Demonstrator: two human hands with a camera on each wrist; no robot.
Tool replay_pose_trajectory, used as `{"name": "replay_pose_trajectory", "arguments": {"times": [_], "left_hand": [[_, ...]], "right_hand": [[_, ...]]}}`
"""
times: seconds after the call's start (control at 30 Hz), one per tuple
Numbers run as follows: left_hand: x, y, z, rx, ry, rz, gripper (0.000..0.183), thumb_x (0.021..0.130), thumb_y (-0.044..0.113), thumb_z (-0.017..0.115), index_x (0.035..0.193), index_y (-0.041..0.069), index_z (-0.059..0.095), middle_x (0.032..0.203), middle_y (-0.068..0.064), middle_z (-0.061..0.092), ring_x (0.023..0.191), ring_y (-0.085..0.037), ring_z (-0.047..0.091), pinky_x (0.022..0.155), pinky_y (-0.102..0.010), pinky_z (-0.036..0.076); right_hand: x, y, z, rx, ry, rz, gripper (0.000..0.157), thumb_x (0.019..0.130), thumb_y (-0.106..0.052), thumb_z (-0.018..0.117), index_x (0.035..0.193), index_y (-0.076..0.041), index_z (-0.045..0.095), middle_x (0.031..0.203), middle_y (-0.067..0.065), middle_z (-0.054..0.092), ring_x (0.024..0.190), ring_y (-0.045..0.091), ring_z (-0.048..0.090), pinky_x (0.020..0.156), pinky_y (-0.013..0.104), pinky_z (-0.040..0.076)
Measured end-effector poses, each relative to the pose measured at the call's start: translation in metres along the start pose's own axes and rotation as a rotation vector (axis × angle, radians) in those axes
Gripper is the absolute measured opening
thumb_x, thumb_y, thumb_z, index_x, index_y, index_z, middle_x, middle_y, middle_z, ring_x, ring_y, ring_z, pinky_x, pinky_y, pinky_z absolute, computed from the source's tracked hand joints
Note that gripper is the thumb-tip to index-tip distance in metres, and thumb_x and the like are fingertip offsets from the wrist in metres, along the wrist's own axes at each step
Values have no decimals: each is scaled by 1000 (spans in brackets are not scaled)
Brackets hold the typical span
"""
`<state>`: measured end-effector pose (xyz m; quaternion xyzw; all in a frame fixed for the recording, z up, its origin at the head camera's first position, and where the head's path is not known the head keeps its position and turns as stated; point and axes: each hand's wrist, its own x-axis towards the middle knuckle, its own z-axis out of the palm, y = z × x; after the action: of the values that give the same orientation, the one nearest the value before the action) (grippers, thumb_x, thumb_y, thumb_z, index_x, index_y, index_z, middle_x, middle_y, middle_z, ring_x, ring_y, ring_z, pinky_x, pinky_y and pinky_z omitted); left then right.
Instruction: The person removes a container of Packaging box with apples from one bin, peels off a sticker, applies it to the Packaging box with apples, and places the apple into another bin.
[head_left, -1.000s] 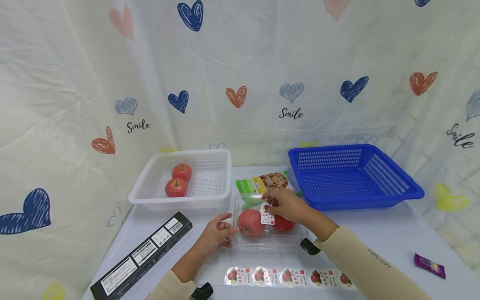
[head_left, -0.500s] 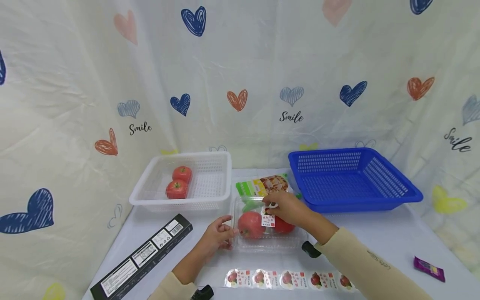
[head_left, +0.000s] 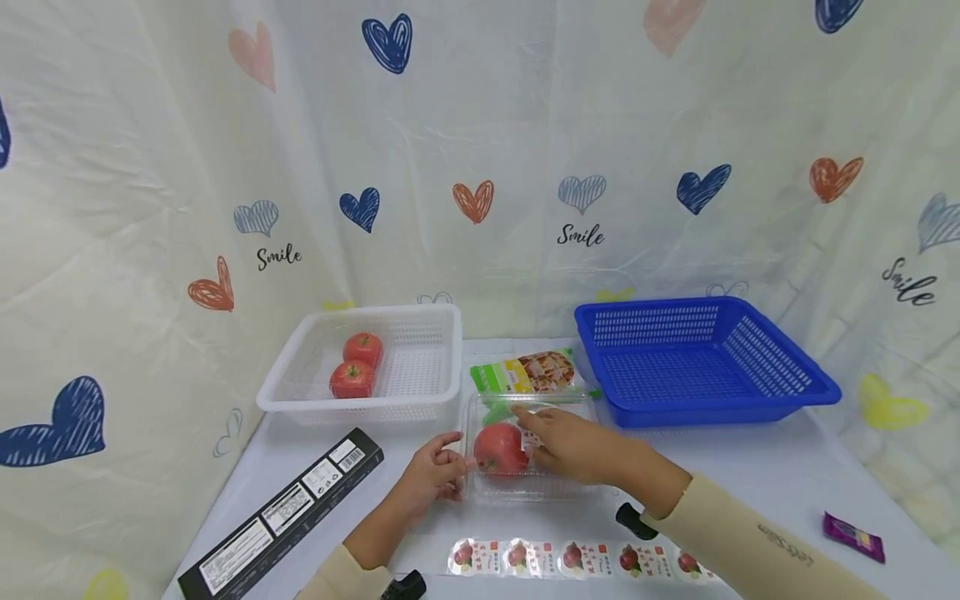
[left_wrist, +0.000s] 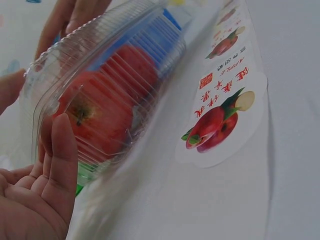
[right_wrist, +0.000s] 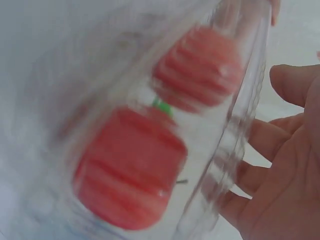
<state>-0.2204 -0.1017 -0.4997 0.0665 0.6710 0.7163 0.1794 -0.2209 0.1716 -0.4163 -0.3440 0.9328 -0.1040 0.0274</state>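
Observation:
A clear plastic clamshell box (head_left: 487, 492) with red apples (head_left: 501, 450) inside lies at mid table. My left hand (head_left: 433, 473) rests against its left end, fingertips touching the corner. In the left wrist view, one finger (left_wrist: 64, 140) lies along the ribbed wall. My right hand (head_left: 573, 442) lies over the right part of the lid, fingers extended, on a white apple label (head_left: 531, 437) that it mostly covers. The second apple (right_wrist: 197, 70), hidden under that hand in the head view, shows through the plastic in the right wrist view.
A label strip (head_left: 573, 558) lies in front of the box. Behind it is a green food packet (head_left: 525, 373). A white basket (head_left: 423, 400) holds another apple pack (head_left: 352, 379); a blue basket (head_left: 697, 408) stands right. A black carton (head_left: 281, 512) and purple packet (head_left: 853, 537) lie at the sides.
My right hand has gone from pinching the label's upper end to lying flatter and lower over it, covering the right apple. My left hand stays at the box's left end.

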Motion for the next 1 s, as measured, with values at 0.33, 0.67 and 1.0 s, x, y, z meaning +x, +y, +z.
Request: {"name": "replay_pose_trajectory", "arguments": {"times": [0.33, 0.67, 1.0], "left_hand": [[-2, 1, 1, 13, -1, -6, 73, 89, 23, 72, 146, 1, 33, 91, -5, 63, 64, -16, 57, 63, -31, 57], [0, 2, 0, 8, 1, 7, 74, 87, 24, 75, 145, 0, 35, 90, -5, 63, 65, -16, 56, 63, -31, 56], [2, -1, -1, 21, 14, -1, 74, 87, 25, 75, 144, 0, 36, 91, -5, 64, 64, -16, 57, 64, -31, 56]], "right_hand": [[-26, -21, 4, 85, -16, 4, 65, 99, -44, 53, 153, -15, 32, 145, 17, 45, 135, 41, 36, 107, 57, 31], [-39, -1, 8, 42, 82, -151, 45, 101, -33, 52, 139, -9, 53, 134, 11, 57, 127, 30, 49, 102, 50, 41], [-25, 26, 13, 67, 184, -192, 37, 101, -29, 54, 129, -7, 63, 136, 7, 57, 131, 35, 44, 106, 52, 35]]}}
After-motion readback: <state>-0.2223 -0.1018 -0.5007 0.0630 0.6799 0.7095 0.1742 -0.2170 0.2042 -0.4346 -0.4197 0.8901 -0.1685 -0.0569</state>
